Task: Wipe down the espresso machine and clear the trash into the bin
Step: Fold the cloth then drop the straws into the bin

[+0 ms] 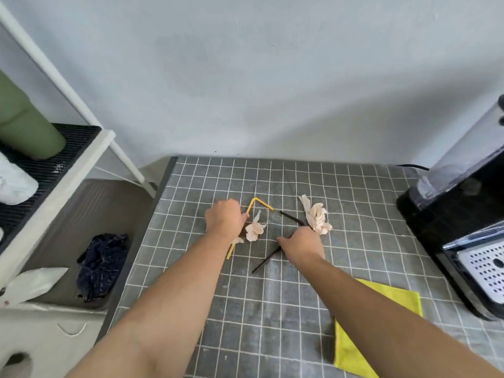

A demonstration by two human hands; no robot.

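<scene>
On the grey checked tablecloth [300,304] lie a bent yellow straw [260,201], a bent black straw [291,216] and two crumpled pale tissues, a small tissue [255,230] and a larger tissue [317,216]. My left hand [225,218] is closed around the yellow straw at its bend. My right hand [301,245] is closed on the black straw, whose lower end sticks out below my fingers. The black espresso machine [452,214] stands at the right edge with its perforated drip tray [485,268]. A yellow cloth [362,336] lies near the front, partly under my right forearm.
A grey bin [90,208] sits on the floor left of the table, holding a dark crumpled bag [102,266] and a white wrapper [32,285]. Above it a white shelf [68,170] carries a green tumbler [24,124]. A pale wall runs behind the table.
</scene>
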